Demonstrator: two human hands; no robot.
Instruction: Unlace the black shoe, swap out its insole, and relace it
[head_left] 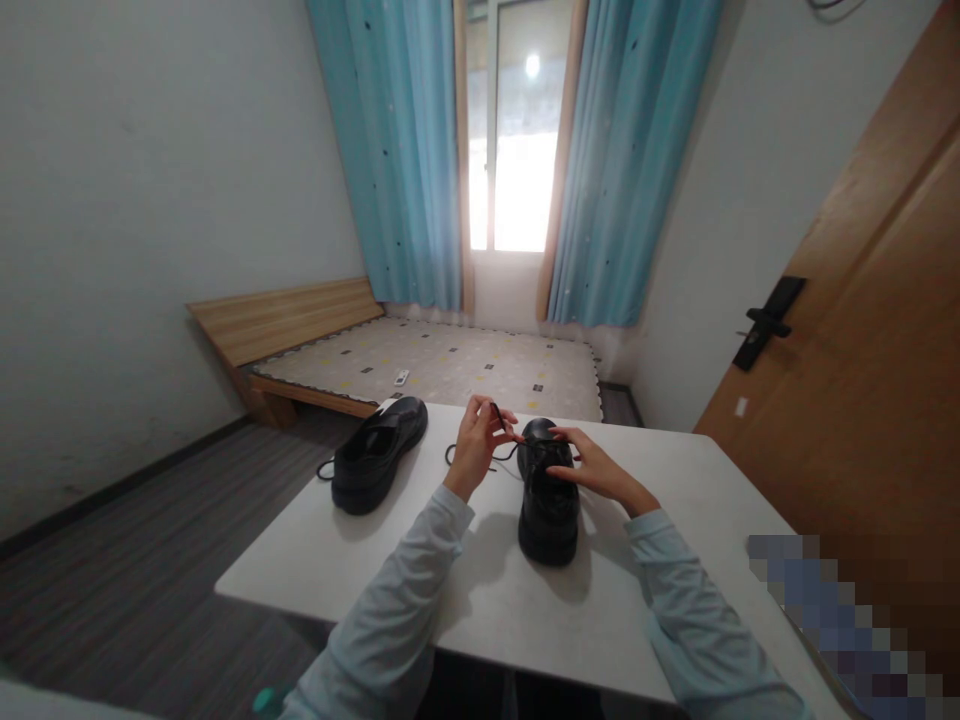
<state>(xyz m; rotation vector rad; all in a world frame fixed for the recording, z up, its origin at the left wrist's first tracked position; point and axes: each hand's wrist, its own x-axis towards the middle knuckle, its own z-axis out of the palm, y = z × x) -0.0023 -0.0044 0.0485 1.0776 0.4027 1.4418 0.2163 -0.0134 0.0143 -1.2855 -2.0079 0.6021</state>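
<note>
Now our left hand (478, 443) pinches the thin black lace (498, 414) of the black leather shoe (548, 497) near the white desk's (495, 590) far edge; our right hand (596, 468) rests open on its top.

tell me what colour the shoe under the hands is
Black, laces too; the shoe on the white table shows best in the head view.

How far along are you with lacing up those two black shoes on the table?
Not far, by the look of it. Done: nothing clearly; I cannot see a tied bow on either shoe. In hand: the left hand pinches a black lace raised above the right-hand shoe, while the right hand steadies that shoe's top. Left: the other shoe sits untouched on the white table, its lace end trailing loose beside it.
</note>
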